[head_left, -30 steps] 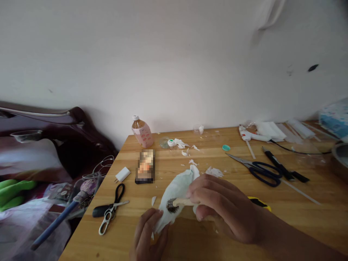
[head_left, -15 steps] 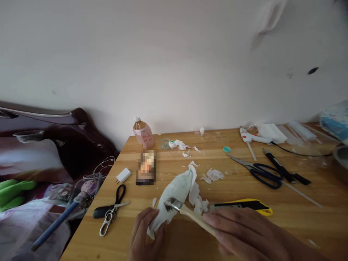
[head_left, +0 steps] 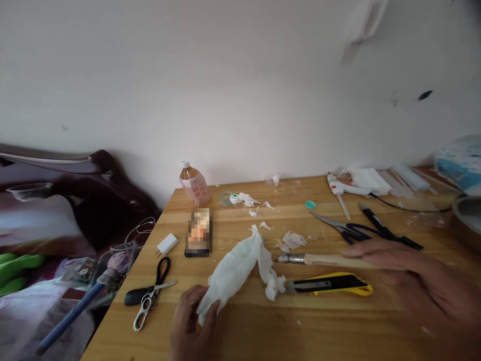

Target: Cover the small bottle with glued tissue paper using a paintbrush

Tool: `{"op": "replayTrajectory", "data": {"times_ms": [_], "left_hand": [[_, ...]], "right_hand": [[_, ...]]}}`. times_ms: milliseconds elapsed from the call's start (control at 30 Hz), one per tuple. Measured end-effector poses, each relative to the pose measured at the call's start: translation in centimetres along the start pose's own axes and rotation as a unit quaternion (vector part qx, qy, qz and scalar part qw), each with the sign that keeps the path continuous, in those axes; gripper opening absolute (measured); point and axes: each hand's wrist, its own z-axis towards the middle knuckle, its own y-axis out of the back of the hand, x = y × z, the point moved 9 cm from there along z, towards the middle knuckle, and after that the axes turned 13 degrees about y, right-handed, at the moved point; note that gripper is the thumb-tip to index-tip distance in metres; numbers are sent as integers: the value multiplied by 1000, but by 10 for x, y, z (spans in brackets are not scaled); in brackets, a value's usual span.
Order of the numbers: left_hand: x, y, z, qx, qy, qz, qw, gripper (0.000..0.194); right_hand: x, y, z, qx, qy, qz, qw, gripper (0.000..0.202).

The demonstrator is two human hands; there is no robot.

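Note:
My left hand (head_left: 193, 316) pinches the near end of a white tissue-covered bottle-like shape (head_left: 233, 273), tilted up and away to the right. Loose wet tissue (head_left: 273, 283) hangs off its far end to the table. In my right hand (head_left: 417, 273), smeared by motion, is the wooden handle of a paintbrush (head_left: 330, 260). The brush's bristles point left, apart from the white shape and just right of the loose tissue. Below the brush lies a yellow and black utility knife (head_left: 330, 285).
Scissors (head_left: 341, 228), a black marker (head_left: 379, 223) and a white glue gun (head_left: 349, 189) lie at the right, near a metal bowl (head_left: 468, 220). At the left are a pink-labelled bottle (head_left: 194, 185), a phone (head_left: 198, 233), a white charger (head_left: 167, 244) and keys (head_left: 148, 296). Torn tissue (head_left: 293, 240) lies mid-table.
My right hand has carried the paintbrush off the white shape to the right, and it now lies more level. The left hand keeps its hold; the view has shifted slightly.

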Motion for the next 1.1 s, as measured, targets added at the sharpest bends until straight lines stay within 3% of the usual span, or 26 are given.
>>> {"op": "replayTrajectory", "data": {"times_ms": [67, 133, 267, 433, 700, 867, 1000, 1100], "left_hand": [[4, 0, 1, 0, 15, -4, 1000, 21], [6, 0, 1, 1, 20, 2, 1000, 22], [7, -1, 1, 1, 18, 6, 1000, 23], [3, -2, -1, 5, 6, 2, 1000, 23], [1, -2, -6, 6, -49, 15, 999, 22], [9, -3, -2, 11, -28, -12, 999, 22], [14, -5, 1, 26, 25, -44, 998, 22], [20, -3, 2, 16, 72, -74, 995, 24]], "right_hand": [[-3, -20, 11, 88, 62, 32, 994, 34], [-3, -37, 22, 133, 99, 70, 984, 38], [7, -63, 41, 167, 128, 150, 966, 35], [14, -92, 46, 182, 110, 236, 948, 29], [14, -108, 58, 137, 119, 273, 945, 28], [17, -99, 74, 73, 128, 239, 960, 25], [12, -81, 66, 6, 70, 205, 976, 24], [2, -65, 49, -62, -29, 166, 984, 19]]}}
